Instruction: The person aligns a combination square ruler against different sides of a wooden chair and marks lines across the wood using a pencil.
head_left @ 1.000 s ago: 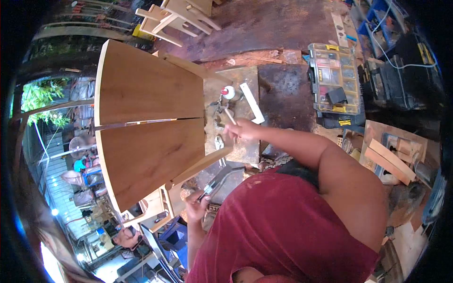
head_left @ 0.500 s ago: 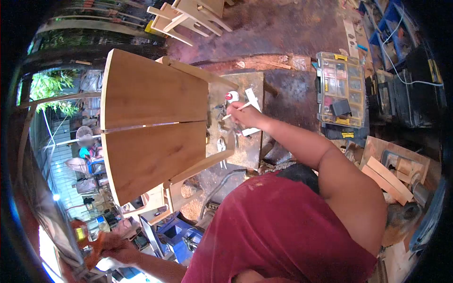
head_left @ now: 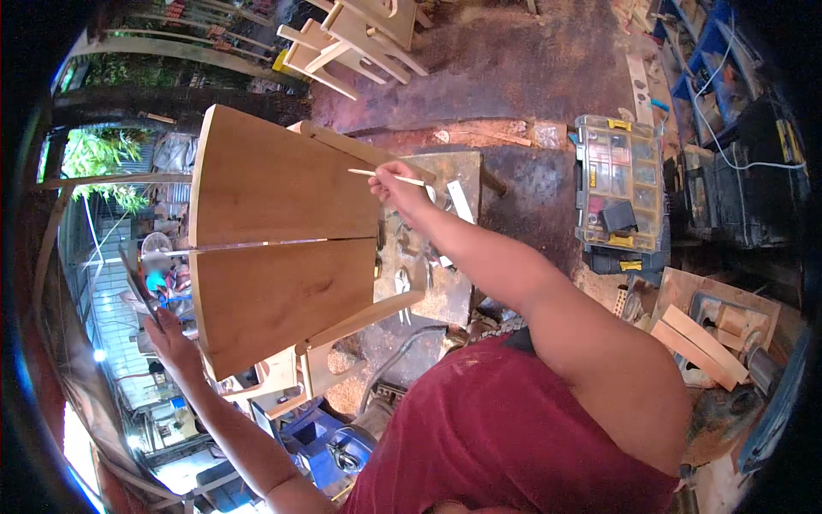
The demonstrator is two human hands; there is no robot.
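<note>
The right hand (head_left: 399, 190) pinches a pencil (head_left: 361, 172) over the right end of the wooden panel (head_left: 282, 193), the left hand (head_left: 175, 343) clasping a flat tool (head_left: 137, 278) near its left edge — seemingly positioning, which needs steadiness.

fisheye-warped edges, bright daylight left

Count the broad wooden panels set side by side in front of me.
2. The upper panel is nearer the top of the picture; the lower panel sits just below it, across a narrow gap. Others could be hidden underneath.
</note>
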